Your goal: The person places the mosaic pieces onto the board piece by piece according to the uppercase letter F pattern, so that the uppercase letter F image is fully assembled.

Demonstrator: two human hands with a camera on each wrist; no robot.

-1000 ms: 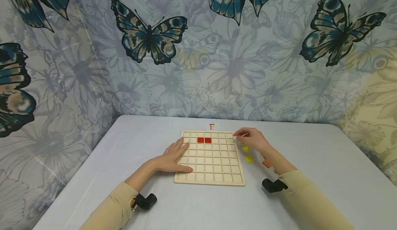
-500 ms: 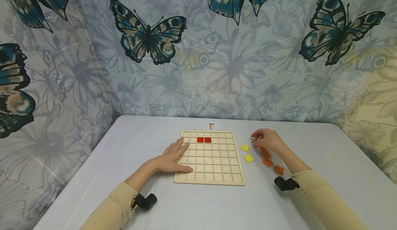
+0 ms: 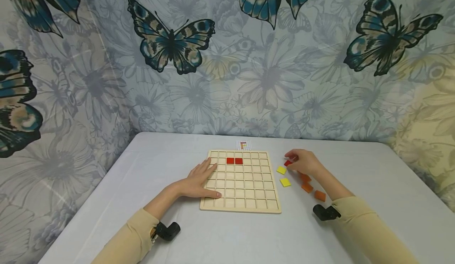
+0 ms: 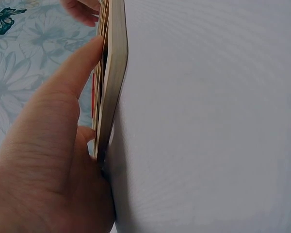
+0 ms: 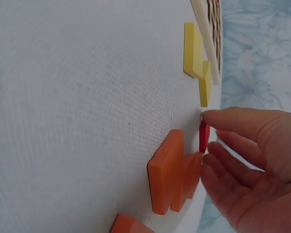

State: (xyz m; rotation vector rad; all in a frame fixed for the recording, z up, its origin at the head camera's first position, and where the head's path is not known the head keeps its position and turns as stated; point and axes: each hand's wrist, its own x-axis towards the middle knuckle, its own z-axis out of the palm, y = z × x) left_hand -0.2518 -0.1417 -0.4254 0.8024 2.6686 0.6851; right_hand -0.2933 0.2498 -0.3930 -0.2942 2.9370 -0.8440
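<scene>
Head view. Loose red tile [image 3: 287, 163], one: off the wooden board [image 3: 239, 184], to its right, at the fingertips of the right hand [image 3: 305, 162]. Red tiles in the grid [image 3: 230, 161], two: side by side, second row from the far edge. Yellow tiles [image 3: 285, 182], two: flat on the white worktop [image 3: 142, 153], near the board's right edge. Orange tiles [image 3: 320, 195], several: loose cluster, partly behind the right hand. Small card [image 3: 243, 145], patterned with coloured squares: just beyond the board's far edge. Left hand [image 3: 199, 183]: laid over the board's left edge.

Left wrist view. Board, seen nearly edge-on. Risk, as judged: board may skid or turn on the smooth cloth should this hand's pressure ease. Grip: spread wide, thumb extended and touching the board; no tile seen in it.

Right wrist view. Loose red tile, just beside the orange tiles. Risks, as judged: thin tile may slip or twist if pinched unevenly; lower fingers, so near the orange tiles, may knock one. Grip: drawn in to about the tile's breadth, thumb at one edge, fingertip at the opposite; firmness, and whether the tile is lifted, cannot be told.
</scene>
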